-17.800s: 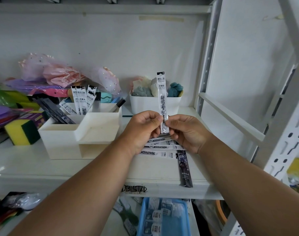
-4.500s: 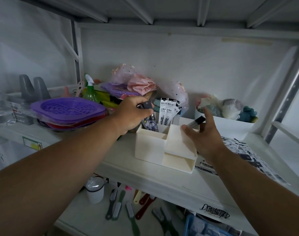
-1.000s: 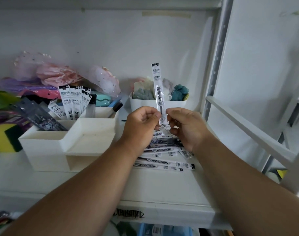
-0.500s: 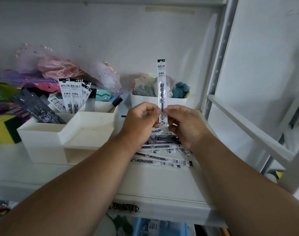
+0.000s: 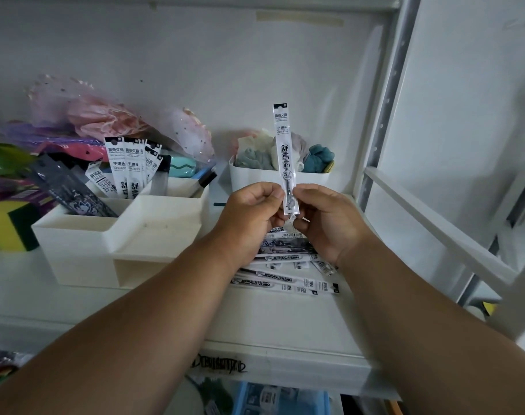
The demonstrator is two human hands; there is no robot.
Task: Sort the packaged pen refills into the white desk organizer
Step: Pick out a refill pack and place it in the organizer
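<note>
Both hands are holding one packaged refill upright over the shelf: left hand & right hand are each pinching its lower end w/ curled fingers, pack standing vertical btwn them. Loose refill packs are lying flat on the shelf under the hands. White desk organizer is sitting to the left, w/ several refills standing in its rear compartments; exact count is hard to tell. A white bin is standing behind.
</note>
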